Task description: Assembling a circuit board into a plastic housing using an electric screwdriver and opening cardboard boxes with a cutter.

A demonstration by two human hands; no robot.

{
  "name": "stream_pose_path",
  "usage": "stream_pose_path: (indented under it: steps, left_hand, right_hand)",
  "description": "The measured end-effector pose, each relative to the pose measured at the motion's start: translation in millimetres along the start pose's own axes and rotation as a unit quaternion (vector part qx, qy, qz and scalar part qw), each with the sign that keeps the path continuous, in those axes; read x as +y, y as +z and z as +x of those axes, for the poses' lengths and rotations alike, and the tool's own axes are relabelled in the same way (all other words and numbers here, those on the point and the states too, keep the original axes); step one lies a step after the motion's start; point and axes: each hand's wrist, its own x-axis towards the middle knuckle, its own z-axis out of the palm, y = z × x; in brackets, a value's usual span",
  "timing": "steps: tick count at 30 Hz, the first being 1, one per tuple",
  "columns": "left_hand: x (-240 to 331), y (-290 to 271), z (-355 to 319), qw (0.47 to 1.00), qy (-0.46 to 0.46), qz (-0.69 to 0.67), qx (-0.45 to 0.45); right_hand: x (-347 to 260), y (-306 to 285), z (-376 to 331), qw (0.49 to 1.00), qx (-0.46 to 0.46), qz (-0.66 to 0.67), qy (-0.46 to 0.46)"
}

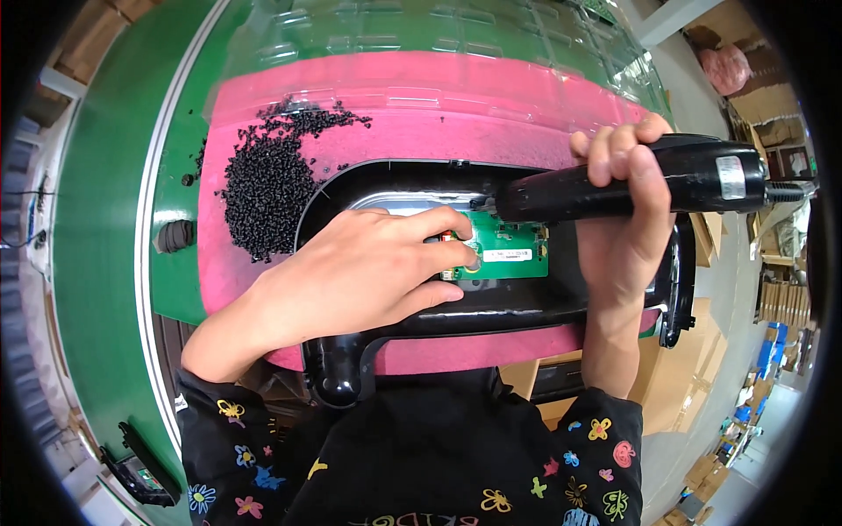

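Note:
A long black plastic housing [438,326] lies open on the pink mat in front of me. Inside it sits a green circuit board [524,238] with a white label strip. My left hand [364,263] reaches in from the left, its fingertips and thumb closed over the board's left end and holding it; whatever may be under the fingertips is hidden. In my right hand [633,188] is a black electric screwdriver [561,195], held nearly level with the fingers wrapped round its body. Its tip points left, by the board's upper edge close to my left fingers. A cable leaves its right end.
A heap of small black screws [267,193] spreads over the left of the pink mat [412,83]. Clear plastic trays [456,39] lie along the far side. A dark bundle [174,236] rests on the green table [114,193]. Cardboard boxes [688,368] stand at the right.

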Motion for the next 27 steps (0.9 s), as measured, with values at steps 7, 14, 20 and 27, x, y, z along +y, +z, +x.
stream_pose_path:
  steps: [7, 14, 20, 27]
  left_hand:
    - [-4.1, 4.2, 1.8, 0.996, 0.035, -0.014, 0.076]
    - [-1.3, 1.4, 4.6, 0.982, 0.008, -0.126, 0.143]
    - [-0.8, -1.2, 7.0, 0.914, 0.046, -0.395, -0.086]
    - [1.1, 3.6, 8.7, 0.962, 0.034, -0.257, 0.084]
  right_hand:
    - [-9.3, 4.7, -5.4, 0.999, -0.022, 0.014, -0.038]
    - [-26.1, 22.3, -18.0, 0.980, -0.050, 0.189, -0.025]
    - [-36.5, 24.5, -27.6, 0.966, -0.075, 0.246, -0.003]
    - [-34.0, 19.6, -27.6, 0.972, -0.082, 0.219, -0.009]
